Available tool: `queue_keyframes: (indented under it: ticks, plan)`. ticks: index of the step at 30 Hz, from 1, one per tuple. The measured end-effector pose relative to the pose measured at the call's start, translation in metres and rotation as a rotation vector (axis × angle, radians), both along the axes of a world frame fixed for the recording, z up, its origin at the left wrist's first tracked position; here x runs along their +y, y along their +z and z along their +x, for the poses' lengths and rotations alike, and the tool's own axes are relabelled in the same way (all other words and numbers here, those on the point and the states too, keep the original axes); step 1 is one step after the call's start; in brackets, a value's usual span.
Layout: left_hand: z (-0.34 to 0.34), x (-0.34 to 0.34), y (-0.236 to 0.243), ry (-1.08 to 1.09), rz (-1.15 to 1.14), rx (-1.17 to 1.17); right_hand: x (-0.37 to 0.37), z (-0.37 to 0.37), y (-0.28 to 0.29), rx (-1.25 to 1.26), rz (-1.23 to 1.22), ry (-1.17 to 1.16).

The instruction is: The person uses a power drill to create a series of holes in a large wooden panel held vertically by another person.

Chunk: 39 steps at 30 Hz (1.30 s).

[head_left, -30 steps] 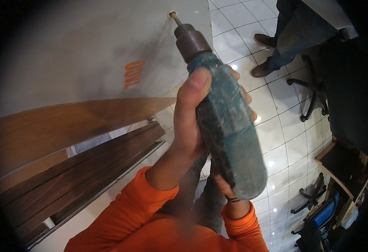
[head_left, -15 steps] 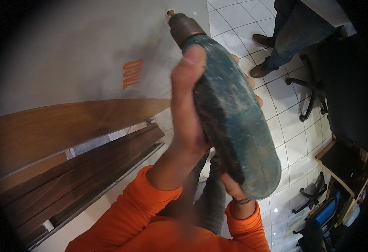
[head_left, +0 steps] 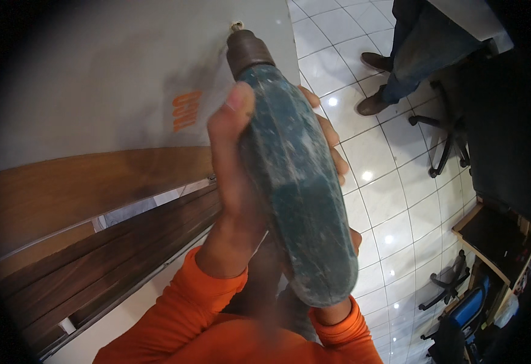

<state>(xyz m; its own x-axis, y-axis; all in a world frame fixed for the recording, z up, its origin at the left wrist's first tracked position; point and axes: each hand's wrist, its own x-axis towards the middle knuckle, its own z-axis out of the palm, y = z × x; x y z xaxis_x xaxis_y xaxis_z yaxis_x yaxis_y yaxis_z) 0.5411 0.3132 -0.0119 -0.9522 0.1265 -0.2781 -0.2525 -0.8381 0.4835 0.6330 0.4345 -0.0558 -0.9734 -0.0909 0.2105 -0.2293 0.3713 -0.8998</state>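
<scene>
- Gripping a scuffed teal power drill [head_left: 302, 182]: the bare left hand [head_left: 232, 161] is wrapping its front part, thumb lying along the near side, fingers showing past the far side; this grip is closing firmly round the body.
- Bare right hand [head_left: 355, 240] is staying mostly hidden beneath the drill's rounded rear end; cannot tell how far its grip is closing or on what.
- Drill is slanting up and leftward, its dark metal chuck [head_left: 250, 53] pointing at a smooth grey panel [head_left: 101, 79].
- Thin metal bit [head_left: 236, 27] is meeting a small ragged-edged hole near the panel's right edge; depth is not showing.
- Orange lettering [head_left: 186, 111] is marking the panel left of the drill.
- Brown wooden strip [head_left: 95, 176] is running below the panel, dark brown wooden slats [head_left: 114, 239] lying beneath.
- Another person's blue-trousered legs [head_left: 420, 57] are standing on the white tiled floor [head_left: 368, 203], upper right; a black wheeled chair base [head_left: 444, 130] is resting nearby.
</scene>
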Motion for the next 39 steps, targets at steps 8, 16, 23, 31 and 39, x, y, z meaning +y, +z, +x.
queue_keyframes:
  ticks: [8,16,23,31,39]
  plan:
    - [-0.002,-0.009,-0.024,-0.052,0.033,0.179,-0.002,0.004,-0.009,-0.044,-0.068,0.016]
    - [0.000,0.004,0.003,0.040,-0.147,-0.033,-0.002,0.005,-0.007,-0.050,-0.075,-0.025]
    - [-0.001,0.007,0.011,0.057,-0.158,-0.088,0.001,0.011,-0.006,-0.085,-0.061,-0.069]
    - [0.004,0.004,0.010,0.031,-0.194,-0.060,-0.007,0.005,-0.010,0.101,0.045,-0.115]
    - [-0.008,0.012,0.002,0.037,-0.368,-0.055,0.013,0.029,-0.050,-0.246,-0.080,-0.099]
